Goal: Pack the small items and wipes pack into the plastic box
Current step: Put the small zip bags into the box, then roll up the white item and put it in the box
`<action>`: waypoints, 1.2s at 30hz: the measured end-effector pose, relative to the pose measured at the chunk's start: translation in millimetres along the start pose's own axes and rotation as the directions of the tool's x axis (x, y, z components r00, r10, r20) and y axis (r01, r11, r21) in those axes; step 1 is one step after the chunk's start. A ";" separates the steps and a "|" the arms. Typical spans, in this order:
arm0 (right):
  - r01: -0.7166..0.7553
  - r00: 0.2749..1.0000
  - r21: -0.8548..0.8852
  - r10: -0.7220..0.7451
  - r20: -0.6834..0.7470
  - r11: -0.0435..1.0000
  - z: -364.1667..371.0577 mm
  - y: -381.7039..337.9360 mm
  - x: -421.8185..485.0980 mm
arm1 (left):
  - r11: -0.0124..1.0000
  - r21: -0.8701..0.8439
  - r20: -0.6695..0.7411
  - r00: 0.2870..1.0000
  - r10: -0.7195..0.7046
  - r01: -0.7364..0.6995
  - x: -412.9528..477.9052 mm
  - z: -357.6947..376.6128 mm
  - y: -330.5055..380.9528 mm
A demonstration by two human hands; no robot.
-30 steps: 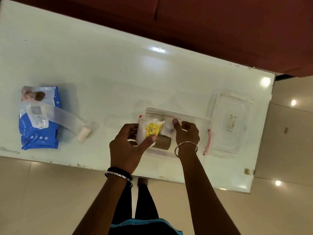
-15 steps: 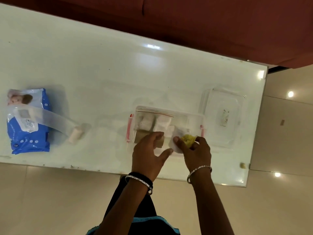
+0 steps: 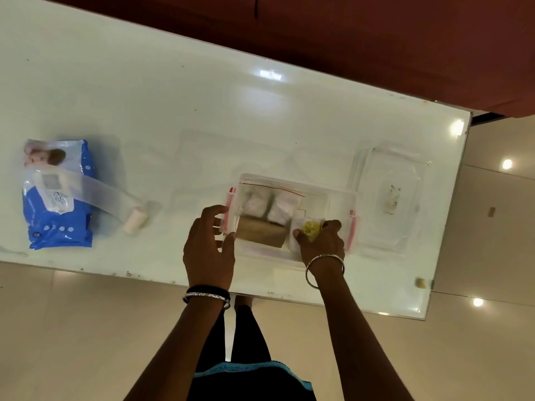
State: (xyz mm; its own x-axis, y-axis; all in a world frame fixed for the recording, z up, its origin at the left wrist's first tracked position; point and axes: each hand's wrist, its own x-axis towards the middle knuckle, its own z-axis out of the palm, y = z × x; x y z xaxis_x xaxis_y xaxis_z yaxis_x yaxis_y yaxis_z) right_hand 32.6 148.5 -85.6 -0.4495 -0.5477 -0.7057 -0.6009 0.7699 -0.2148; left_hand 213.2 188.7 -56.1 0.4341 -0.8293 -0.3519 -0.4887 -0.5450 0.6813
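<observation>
White glossy table [image 3: 173, 117] over beige tiled floor. Clear rectangular plastic box [image 3: 338, 198] sits near table's near edge – zip bag with white bundles and brown roll inside. Left hand [image 3: 209, 247] grips box's left end, fingers curled round its rim. Right hand [image 3: 322, 241] pinches small white packet with yellow label [image 3: 307, 228] inside box, at its right. Blue wipes pack [image 3: 58, 195] lies far left, well apart, partly unrolled white bandage roll [image 3: 134, 221] beside it. Clear lid [image 3: 389, 195] just right of box.

Silver bangles [image 3: 324, 270], black trousers [image 3: 249, 340]
</observation>
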 end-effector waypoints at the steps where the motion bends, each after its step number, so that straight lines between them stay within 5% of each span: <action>1: 0.003 1.000 0.006 -0.003 -0.017 1.000 3.3 -1.4 -1.1 | 1.000 -0.017 -0.005 1.000 -0.012 0.012 0.0 0.0 -0.3; 8: 0.026 0.992 -0.031 -0.030 -0.120 0.999 18.6 -3.5 -4.6 | 0.997 -0.069 0.004 0.999 -0.038 0.038 -1.9 -0.9 -3.7; 18: 0.114 0.978 -0.337 -0.165 -0.125 0.935 5.5 -17.5 -23.9 | 0.946 -0.316 0.074 0.996 -0.052 0.073 0.7 -18.9 -21.7; 20: 0.239 0.929 -0.312 -0.310 -0.202 0.919 4.2 -27.9 -37.5 | 0.930 -0.354 -0.004 0.994 -0.109 0.100 -1.2 -28.3 -34.3; 23: 0.529 0.733 -0.232 -0.577 -0.361 0.817 19.0 -53.0 -70.1 | 0.896 -0.396 -0.108 0.958 -0.264 0.202 -4.4 -49.4 -63.9; 27: 0.784 0.587 -0.019 -0.752 -0.301 0.620 70.2 -91.2 -112.1 | 0.858 -0.421 -0.175 0.902 -0.396 0.295 -10.3 -82.3 -101.0; 30: 0.739 0.673 0.097 -0.739 -0.042 0.667 127.2 -110.1 -134.2 | 0.847 -0.418 -0.198 0.877 -0.438 0.329 -11.3 -107.0 -118.6; 33: 0.400 0.853 0.128 -0.420 0.309 0.907 180.3 -130.1 -137.9 | 0.849 -0.408 -0.196 0.875 -0.442 0.338 -2.9 -127.7 -130.8; 36: 0.288 0.890 0.058 -0.290 0.351 0.956 213.9 -148.4 -132.3 | 0.864 -0.374 -0.166 0.892 -0.420 0.337 9.1 -141.4 -137.8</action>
State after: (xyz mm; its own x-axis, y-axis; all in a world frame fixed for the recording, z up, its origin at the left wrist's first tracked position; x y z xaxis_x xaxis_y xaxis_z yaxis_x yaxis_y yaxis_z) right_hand 322.6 176.8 -104.8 0.0066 -0.5958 -0.8031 -0.6653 0.5969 -0.4484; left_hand 391.5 273.8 -62.4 0.7180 -0.4904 -0.4940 0.0076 -0.7041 0.7100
